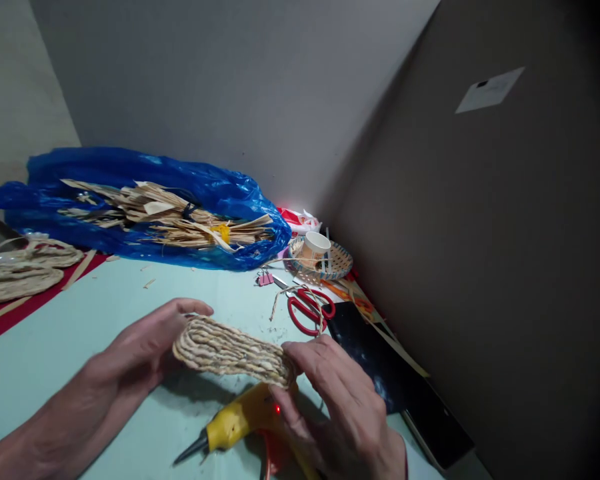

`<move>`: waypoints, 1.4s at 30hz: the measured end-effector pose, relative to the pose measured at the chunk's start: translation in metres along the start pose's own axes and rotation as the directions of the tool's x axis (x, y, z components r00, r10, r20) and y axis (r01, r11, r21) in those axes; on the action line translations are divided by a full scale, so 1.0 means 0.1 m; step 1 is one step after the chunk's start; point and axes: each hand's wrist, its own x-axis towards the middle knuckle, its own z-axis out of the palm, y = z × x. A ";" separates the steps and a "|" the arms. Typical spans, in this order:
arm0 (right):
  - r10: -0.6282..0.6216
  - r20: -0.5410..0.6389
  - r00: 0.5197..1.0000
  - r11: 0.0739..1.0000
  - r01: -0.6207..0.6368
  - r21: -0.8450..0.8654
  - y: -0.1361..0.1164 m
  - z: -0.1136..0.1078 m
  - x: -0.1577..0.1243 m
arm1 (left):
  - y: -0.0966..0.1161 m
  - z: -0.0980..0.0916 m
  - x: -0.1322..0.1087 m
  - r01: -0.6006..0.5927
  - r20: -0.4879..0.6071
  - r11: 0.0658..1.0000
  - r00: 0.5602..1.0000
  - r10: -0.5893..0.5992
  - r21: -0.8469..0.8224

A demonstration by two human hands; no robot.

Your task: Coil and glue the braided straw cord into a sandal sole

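Note:
Between my two hands, above the table, is a small coiled piece of twisted straw cord (233, 350), its stacked rows facing me. My left hand (147, 347) is closed around its left end, the thumb along the top edge. My right hand (337, 400) pinches the right end between thumb and fingers. Beneath the piece lies a yellow glue gun (235, 420) with a dark nozzle pointing left and a small red light lit. Part of its body is hidden by my right hand. A loose end of cord (274, 303) curls up past the scissors.
Red-handled scissors (310, 310) and a pink binder clip (265, 279) lie beyond my right hand. A woven basket (340, 260) holds a paper cup (316, 247). Along the back, a blue plastic bag (115, 160) bears dried straw bundles (180, 217). Straw coils (25, 277) sit left; a black phone (437, 430) sits right.

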 end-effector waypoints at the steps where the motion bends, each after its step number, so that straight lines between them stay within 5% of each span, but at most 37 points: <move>1: -0.011 0.024 1.000 1.000 0.011 0.020 0.00 0.00 0.01 | -0.02 0.02 -0.03 0.110 0.042 0.988 0.993 -0.106 -0.105; 3: -0.046 0.088 0.995 0.996 0.039 0.081 0.00 0.00 0.02 | -0.07 0.04 -0.08 0.220 0.160 0.959 0.968 -0.193 -0.176; 7: -0.070 0.183 0.981 0.985 0.039 0.169 0.00 -0.02 0.06 | -0.14 0.05 -0.13 0.219 0.236 0.961 0.956 -0.176 -0.170; 16: -0.061 0.220 0.974 0.989 0.028 0.148 -0.10 0.10 0.05 | -0.11 0.27 -0.26 0.120 0.046 0.992 0.991 -0.122 0.044; 21: -0.080 0.146 0.986 0.984 0.054 0.171 -0.11 0.13 0.05 | -0.15 0.30 -0.30 0.126 -0.060 0.987 0.991 -0.120 0.095; 33: 0.063 0.114 0.992 0.983 -0.081 0.163 -0.21 0.15 0.02 | -0.20 0.32 -0.32 0.122 -0.137 0.983 0.985 -0.103 0.138; 37: -0.002 0.214 0.977 0.982 -0.039 0.186 -0.20 0.08 0.08 | -0.20 0.33 -0.33 0.118 -0.149 0.985 0.984 -0.099 0.124; 42: -0.033 0.164 0.986 0.981 0.000 0.193 -0.16 0.07 0.08 | -0.16 0.37 -0.32 0.082 -0.166 0.980 0.985 -0.051 0.181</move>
